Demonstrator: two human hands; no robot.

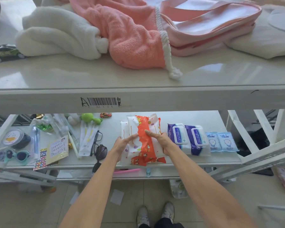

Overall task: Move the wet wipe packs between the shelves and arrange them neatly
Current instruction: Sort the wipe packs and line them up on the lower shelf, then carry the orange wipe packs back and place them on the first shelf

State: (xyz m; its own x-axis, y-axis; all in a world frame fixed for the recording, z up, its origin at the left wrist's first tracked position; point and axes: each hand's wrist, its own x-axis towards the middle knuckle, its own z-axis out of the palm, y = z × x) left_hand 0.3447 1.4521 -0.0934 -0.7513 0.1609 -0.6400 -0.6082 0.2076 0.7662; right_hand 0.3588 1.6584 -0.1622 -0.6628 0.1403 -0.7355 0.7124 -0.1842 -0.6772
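Several wipe packs (142, 146), shelf edge (69, 166), left hand (124, 143), right hand (160, 142) holding

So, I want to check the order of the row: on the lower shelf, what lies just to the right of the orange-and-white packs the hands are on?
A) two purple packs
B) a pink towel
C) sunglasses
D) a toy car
A: the two purple packs lie right beside the orange-and-white packs, with two small blue sachets beyond them.
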